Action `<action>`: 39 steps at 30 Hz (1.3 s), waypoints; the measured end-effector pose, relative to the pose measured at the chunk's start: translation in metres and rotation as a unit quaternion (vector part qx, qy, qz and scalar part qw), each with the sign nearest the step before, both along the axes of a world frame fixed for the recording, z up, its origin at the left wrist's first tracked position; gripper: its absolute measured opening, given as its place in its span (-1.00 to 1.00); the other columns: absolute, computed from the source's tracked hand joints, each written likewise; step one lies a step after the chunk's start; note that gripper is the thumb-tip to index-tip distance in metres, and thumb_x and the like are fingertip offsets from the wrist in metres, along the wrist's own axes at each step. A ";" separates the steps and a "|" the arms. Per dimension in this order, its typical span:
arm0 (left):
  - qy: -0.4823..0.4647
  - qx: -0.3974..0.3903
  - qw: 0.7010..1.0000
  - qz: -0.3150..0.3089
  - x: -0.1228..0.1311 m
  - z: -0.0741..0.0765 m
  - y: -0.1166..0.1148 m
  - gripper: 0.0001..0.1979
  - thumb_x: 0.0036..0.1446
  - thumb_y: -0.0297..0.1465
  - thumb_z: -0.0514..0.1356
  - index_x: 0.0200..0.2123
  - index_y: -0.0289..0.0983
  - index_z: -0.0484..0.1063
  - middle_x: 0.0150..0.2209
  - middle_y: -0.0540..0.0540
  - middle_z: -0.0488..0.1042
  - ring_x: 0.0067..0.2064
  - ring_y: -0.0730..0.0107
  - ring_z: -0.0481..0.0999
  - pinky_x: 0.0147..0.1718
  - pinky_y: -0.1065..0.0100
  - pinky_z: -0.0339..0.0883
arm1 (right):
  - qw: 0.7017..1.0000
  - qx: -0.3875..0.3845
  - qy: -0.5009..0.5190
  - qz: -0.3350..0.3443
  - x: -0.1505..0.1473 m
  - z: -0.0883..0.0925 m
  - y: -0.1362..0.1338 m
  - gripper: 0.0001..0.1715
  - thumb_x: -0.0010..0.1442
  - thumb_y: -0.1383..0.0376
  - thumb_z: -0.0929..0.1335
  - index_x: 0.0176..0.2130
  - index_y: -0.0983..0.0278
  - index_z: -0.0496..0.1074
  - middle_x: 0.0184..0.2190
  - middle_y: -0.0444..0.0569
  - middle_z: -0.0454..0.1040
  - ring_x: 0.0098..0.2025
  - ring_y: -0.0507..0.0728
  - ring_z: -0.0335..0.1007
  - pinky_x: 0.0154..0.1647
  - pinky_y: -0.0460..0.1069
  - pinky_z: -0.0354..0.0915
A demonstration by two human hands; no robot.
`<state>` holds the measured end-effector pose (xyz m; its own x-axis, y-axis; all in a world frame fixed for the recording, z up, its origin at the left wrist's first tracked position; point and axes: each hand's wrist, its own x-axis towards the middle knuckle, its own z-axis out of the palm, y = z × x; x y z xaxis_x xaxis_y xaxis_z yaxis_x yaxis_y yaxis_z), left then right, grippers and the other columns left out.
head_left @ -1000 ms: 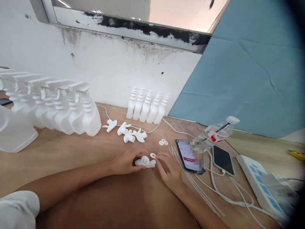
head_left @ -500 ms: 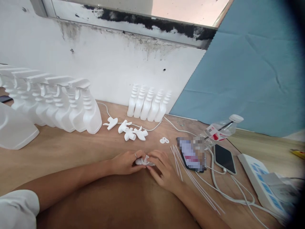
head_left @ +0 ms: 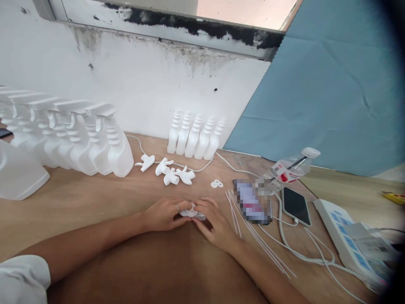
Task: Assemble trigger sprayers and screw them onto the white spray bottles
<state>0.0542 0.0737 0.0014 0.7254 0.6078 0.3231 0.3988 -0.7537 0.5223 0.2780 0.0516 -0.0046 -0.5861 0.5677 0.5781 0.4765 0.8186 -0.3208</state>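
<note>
At the near edge of the table, my left hand (head_left: pixel 164 215) and my right hand (head_left: pixel 215 224) meet with their fingertips pinched around a small translucent white plastic piece (head_left: pixel 186 213). Fingers cover much of it, so its exact kind is unclear. Just beyond my hands lie several white spray trigger heads (head_left: pixel 171 177), jumbled close together. Some flat white ring washers (head_left: pixel 217 183) are to the right of those. Beside my right hand, thin white tubes (head_left: pixel 259 236) run diagonally over the wood.
Five-ringed-neck white bottles (head_left: pixel 193 141) stand against the wall. At the left is a row of larger spray bottles (head_left: pixel 118 156). On the right are a lit phone (head_left: pixel 249 202), a dark-screened phone (head_left: pixel 296 206), a tilted clear bottle (head_left: pixel 291 171) and a power strip (head_left: pixel 344 236) with cables.
The whole view has shifted slightly. My fingers have moved a little on the plastic piece, and my right fingers now reach further over its top. Both hands still hold it.
</note>
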 end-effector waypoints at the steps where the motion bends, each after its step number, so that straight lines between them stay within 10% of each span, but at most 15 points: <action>1: 0.000 0.006 1.000 -0.010 0.000 0.000 0.000 -0.72 0.29 -0.24 0.06 0.03 -0.17 0.30 -0.05 -0.09 0.50 -0.06 0.30 0.50 -0.09 0.37 0.33 | 1.000 0.001 0.004 0.003 0.000 0.001 0.000 -0.60 0.21 0.44 0.31 0.04 0.21 0.25 -0.06 0.07 0.46 0.00 0.16 0.40 0.15 0.22 0.21; 27: 0.021 0.058 0.997 -0.040 -0.003 -0.005 0.005 -0.76 0.32 -0.27 0.02 -0.03 -0.21 0.35 -0.11 -0.09 0.51 -0.12 0.37 0.50 -0.14 0.42 0.33 | 1.000 0.000 -0.017 -0.002 0.002 0.013 -0.003 -0.68 0.29 0.40 0.26 0.03 0.18 0.33 -0.08 0.03 0.50 -0.08 0.14 0.44 0.00 0.10 0.30; 39: -0.003 -0.015 1.000 0.024 -0.003 0.000 0.001 -0.69 0.16 -0.37 0.18 -0.01 -0.17 0.30 -0.07 -0.01 0.51 -0.16 0.40 0.53 -0.19 0.44 0.35 | 0.940 0.023 -0.174 -0.294 0.076 0.020 0.029 -0.59 0.21 0.42 0.20 0.05 0.32 0.31 -0.28 0.05 0.55 -0.29 0.20 0.46 -0.20 0.06 0.19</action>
<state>0.0508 0.0747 0.0013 0.6935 0.6510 0.3086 0.4306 -0.7179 0.5470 0.3538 0.0803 0.0151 -0.3372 0.8319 0.4408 0.9200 0.3906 -0.0334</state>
